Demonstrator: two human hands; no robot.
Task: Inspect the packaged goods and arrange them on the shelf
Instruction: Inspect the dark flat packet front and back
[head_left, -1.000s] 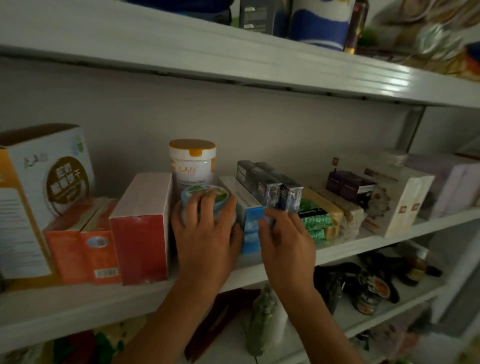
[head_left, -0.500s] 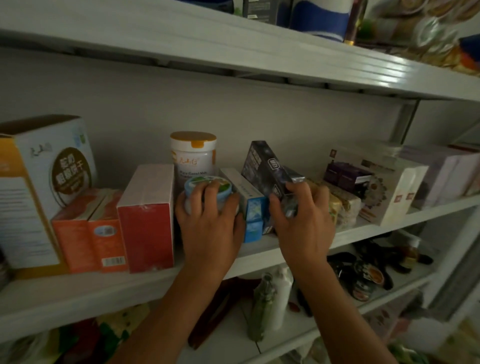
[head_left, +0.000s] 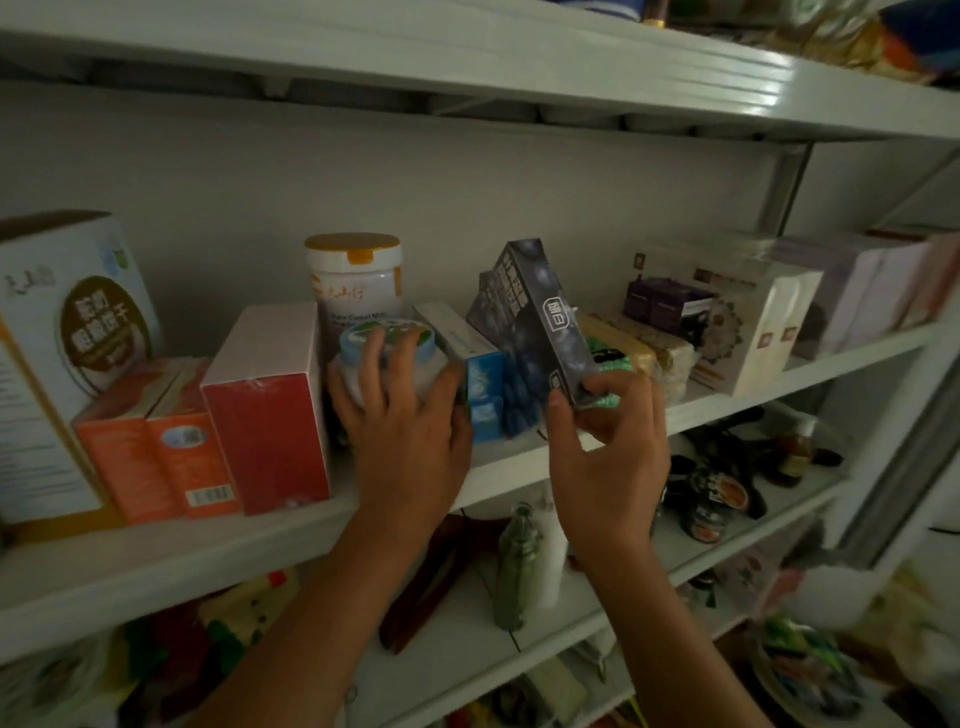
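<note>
My left hand (head_left: 402, 415) wraps around a small white jar with a light blue lid (head_left: 387, 338) standing on the white middle shelf (head_left: 156, 561). My right hand (head_left: 605, 452) pinches the lower end of a dark grey-blue box (head_left: 540, 317), tilted up and lifted off the shelf. Between my hands stands a blue and white box (head_left: 475, 374). Behind the jar is a tall white tub with a yellow lid (head_left: 356, 275). A green-labelled pack (head_left: 610, 358) lies partly hidden behind the lifted box.
Left of the jar stand a red box (head_left: 270, 405), orange boxes (head_left: 156, 441) and a large white and yellow carton (head_left: 62, 332). White and purple gift boxes (head_left: 727, 312) fill the right end. The upper shelf (head_left: 519, 57) hangs close overhead. Bottles and packets crowd the lower shelves.
My right hand has taken hold of the dark box that lay flat among the packs and tipped it up, lifting it off the shelf. My left hand stays on the jar.
</note>
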